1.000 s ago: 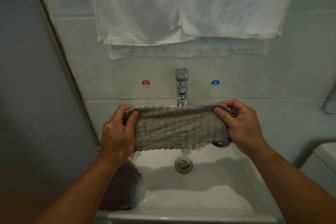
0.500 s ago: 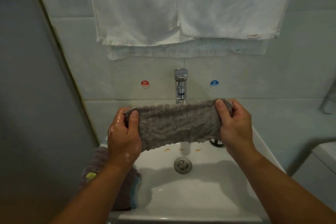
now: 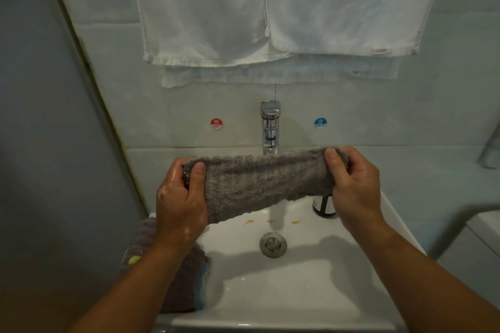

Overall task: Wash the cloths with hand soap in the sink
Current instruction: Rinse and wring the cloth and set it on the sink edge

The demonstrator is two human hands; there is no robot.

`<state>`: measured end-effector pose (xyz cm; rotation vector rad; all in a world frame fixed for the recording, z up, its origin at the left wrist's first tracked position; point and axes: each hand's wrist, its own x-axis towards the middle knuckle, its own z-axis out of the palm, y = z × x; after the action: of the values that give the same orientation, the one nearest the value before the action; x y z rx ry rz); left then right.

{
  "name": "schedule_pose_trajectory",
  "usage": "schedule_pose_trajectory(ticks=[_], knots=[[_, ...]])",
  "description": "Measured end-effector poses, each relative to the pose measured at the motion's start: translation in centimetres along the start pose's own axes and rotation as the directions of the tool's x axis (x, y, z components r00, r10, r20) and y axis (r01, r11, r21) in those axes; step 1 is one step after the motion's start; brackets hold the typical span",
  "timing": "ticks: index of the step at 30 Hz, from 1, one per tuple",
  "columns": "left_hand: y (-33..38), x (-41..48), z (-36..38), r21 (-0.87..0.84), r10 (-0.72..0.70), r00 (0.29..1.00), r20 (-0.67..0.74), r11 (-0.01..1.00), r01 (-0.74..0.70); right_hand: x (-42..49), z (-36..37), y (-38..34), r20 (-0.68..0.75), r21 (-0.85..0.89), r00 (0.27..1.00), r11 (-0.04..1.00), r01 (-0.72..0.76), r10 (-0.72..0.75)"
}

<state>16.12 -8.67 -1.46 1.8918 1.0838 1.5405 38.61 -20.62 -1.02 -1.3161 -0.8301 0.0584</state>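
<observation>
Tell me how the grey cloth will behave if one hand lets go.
Likely floppy: the grey cloth hangs limp between the left hand and right hand. Probably heavy for its size, since the hands glisten wet. Ribbed pile: unlikely slippery.

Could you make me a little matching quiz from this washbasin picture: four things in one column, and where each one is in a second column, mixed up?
Things
1. grey ribbed fleece cloth
2. round steel drain plug
3. white cotton towels
4. round blue sticker

Places
A. on the wall tile to the right of the chrome tap
B. stretched between the left hand and the right hand
C. in the bottom of the white ceramic sink
D. hanging on the wall above the tap

Pairs: 1-B, 2-C, 3-D, 4-A.
</observation>
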Motion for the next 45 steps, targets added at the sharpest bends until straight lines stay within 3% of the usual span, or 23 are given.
schedule_pose_trajectory(ticks=[4,9,15,19,23,26,33,38,45], knots=[[0.3,0.0,0.1,-0.022,0.023,1.000,-0.011,0.999,-0.023,0.1,0.3,-0.3,-0.079,-0.090,0.996,0.995,0.041,-0.048],[-0.6,0.4,-0.5,-0.040,0.024,0.998,0.050,0.999,-0.022,0.7,-0.8,0.2,-0.006,-0.043,0.999,0.998,0.044,-0.045],[-2.1,0.9,-0.8,-0.176,-0.146,0.975,0.168,0.969,0.175,0.8,-2.1,1.0,0.127,-0.047,0.987,0.994,-0.097,0.102],[-2.9,0.6,-0.5,-0.213,-0.308,0.930,0.201,0.913,0.348,0.6,-1.6,1.3,0.065,-0.171,0.971,0.961,-0.217,0.231],[-2.9,-0.4,0.5,-0.208,-0.361,0.916,0.174,0.896,0.392,0.1,-0.4,1.2,0.030,-0.256,0.936,0.908,-0.332,0.351],[-2.4,-1.8,1.9,-0.229,-0.397,0.898,0.189,0.872,0.433,-1.2,1.0,0.8,0.082,-0.294,0.930,0.900,-0.321,0.358],[0.3,-5.4,4.1,-0.252,-0.285,0.905,0.315,0.895,0.369,-4.9,4.0,-0.1,0.419,-0.398,0.880,0.916,-0.041,0.222],[0.5,-5.9,3.9,-0.226,-0.179,0.924,0.338,0.937,0.265,-5.4,3.7,-0.5,0.477,-0.363,0.867,0.931,0.045,0.144],[0.6,-5.2,3.3,-0.251,-0.078,0.846,0.528,0.937,0.243,-4.6,2.9,-0.6,0.475,-0.323,0.871,0.946,0.036,0.129]])
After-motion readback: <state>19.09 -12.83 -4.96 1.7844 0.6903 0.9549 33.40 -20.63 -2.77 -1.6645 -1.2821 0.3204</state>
